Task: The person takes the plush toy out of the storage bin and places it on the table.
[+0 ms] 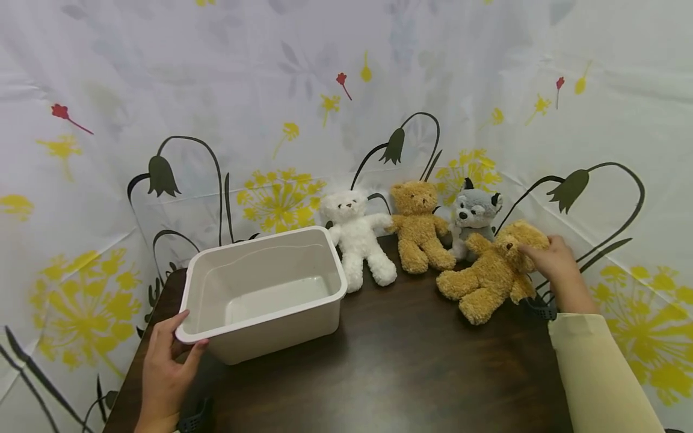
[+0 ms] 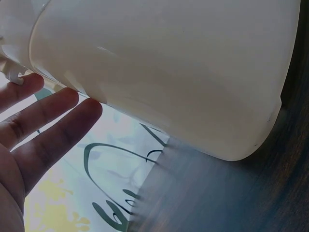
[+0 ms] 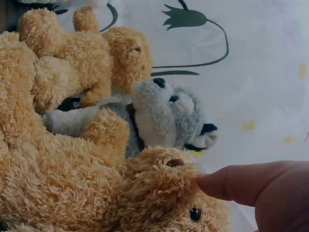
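At the near left corner of a white plastic bin point(image 1: 276, 325), my left hand point(image 1: 168, 367) pinches the rim, index finger on top and thumb at the outer side. Three of its fingers point(image 2: 63, 130) lie along the bin's wall in the left wrist view. My right hand point(image 1: 560, 270) grips the head of a golden-brown teddy bear point(image 1: 489, 273) at the right. Its thumb point(image 3: 236, 183) presses on the bear's face beside the nose; the other fingers are hidden behind the head. The bear leans sideways, legs toward the left.
Along the back edge of the dark wooden table point(image 1: 390, 355) sit a white teddy bear point(image 1: 357, 240), a second brown teddy bear point(image 1: 417, 225) and a grey husky plush point(image 1: 473, 210). A white flowered curtain point(image 1: 243, 108) hangs close behind them. The bin's inside shows a bare floor.
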{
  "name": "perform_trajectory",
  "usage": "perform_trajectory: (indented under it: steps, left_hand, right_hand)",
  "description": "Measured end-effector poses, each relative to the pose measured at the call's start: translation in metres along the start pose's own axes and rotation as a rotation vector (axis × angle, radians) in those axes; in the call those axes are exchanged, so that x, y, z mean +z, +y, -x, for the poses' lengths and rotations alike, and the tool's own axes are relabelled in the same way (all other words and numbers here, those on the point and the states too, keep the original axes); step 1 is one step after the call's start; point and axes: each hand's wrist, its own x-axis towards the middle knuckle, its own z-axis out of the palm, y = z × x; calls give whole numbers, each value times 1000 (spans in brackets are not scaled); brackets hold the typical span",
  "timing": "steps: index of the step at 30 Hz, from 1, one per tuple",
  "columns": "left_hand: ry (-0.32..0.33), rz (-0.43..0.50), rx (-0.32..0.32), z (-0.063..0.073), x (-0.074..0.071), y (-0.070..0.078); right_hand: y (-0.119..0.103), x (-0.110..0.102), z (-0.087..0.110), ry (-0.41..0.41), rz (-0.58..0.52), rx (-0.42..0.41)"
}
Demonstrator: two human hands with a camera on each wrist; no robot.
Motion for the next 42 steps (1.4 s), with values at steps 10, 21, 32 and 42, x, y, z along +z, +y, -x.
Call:
perform_trajectory:
  steps: [10,21,32,42]
  left_hand:
    - [-32,-13,-1,-2,9,0]
    - [-66,-30,-29,-9,15,0]
    - [-94,-75,-94,0,-6,16]
    - [-106,-66,-127,-1,-10,22]
  right_hand:
    - [-6,-3,6,81,154,8]
    - [-18,-2,7,75,168,12]
    - [-21,3,18,44,223,-45]
    - [-19,0,23,3,252,-63]
